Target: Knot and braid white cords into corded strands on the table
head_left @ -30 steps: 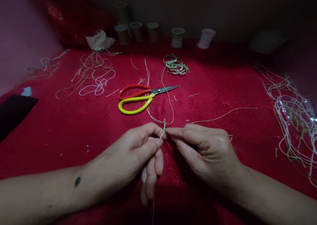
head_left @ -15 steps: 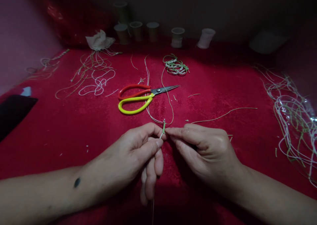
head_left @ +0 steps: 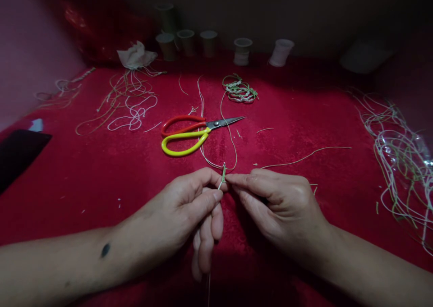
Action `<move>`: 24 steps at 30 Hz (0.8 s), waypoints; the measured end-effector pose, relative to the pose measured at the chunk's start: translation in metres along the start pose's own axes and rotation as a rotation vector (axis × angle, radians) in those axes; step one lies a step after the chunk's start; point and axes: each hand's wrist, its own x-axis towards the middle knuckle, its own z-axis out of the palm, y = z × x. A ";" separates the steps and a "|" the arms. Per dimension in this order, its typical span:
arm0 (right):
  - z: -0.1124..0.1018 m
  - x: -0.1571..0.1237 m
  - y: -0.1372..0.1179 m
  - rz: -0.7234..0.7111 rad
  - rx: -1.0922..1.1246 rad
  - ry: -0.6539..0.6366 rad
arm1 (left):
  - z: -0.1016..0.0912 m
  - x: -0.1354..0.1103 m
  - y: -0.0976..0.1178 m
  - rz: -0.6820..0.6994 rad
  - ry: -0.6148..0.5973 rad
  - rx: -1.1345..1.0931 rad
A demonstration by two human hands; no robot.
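Between thumb and index finger, my left hand [head_left: 194, 203] pinches a short knotted green-and-white cord [head_left: 223, 174], which stands nearly upright at the fingertips. My right hand [head_left: 280, 203] is closed in a pinch against the right side of the knots; a strand between its fingertips is too fine to make out clearly. From the top of the knotted part, thin cords [head_left: 236, 151] loop away over the table, and one crosses the scissors. Another strand [head_left: 209, 282] hangs below my left hand. The scissors [head_left: 189, 133], with one red and one yellow handle, lie just beyond my hands.
A red cloth [head_left: 135, 176] covers the table. Several spools [head_left: 242, 52] stand along the back. Knotted green-and-white cords [head_left: 241, 89] lie behind the scissors. Loose cords [head_left: 133, 111] spread at the back left from a white pouch [head_left: 135, 56]; tangled cords [head_left: 402, 176] lie at the right edge.
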 end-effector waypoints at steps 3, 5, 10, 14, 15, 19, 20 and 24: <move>0.000 0.001 -0.001 0.005 -0.002 -0.006 | 0.000 0.000 0.000 0.000 -0.008 -0.003; 0.000 0.001 -0.001 0.008 -0.003 -0.004 | 0.001 0.000 0.000 0.002 -0.008 -0.005; 0.000 0.000 -0.001 0.014 -0.002 0.005 | 0.001 0.001 -0.001 0.010 -0.005 -0.007; 0.000 -0.001 -0.001 0.015 -0.008 0.001 | 0.000 0.001 0.001 0.003 -0.008 0.003; 0.000 0.000 -0.001 0.013 -0.008 0.002 | 0.000 0.001 0.001 0.003 -0.011 0.006; 0.000 0.000 -0.001 0.012 -0.008 0.003 | 0.000 0.000 0.002 0.004 -0.005 0.010; 0.000 0.001 -0.001 0.011 -0.009 0.003 | 0.000 0.000 0.002 0.004 -0.002 0.010; 0.001 0.001 -0.001 0.010 -0.007 0.009 | 0.000 0.000 0.000 -0.001 0.000 0.019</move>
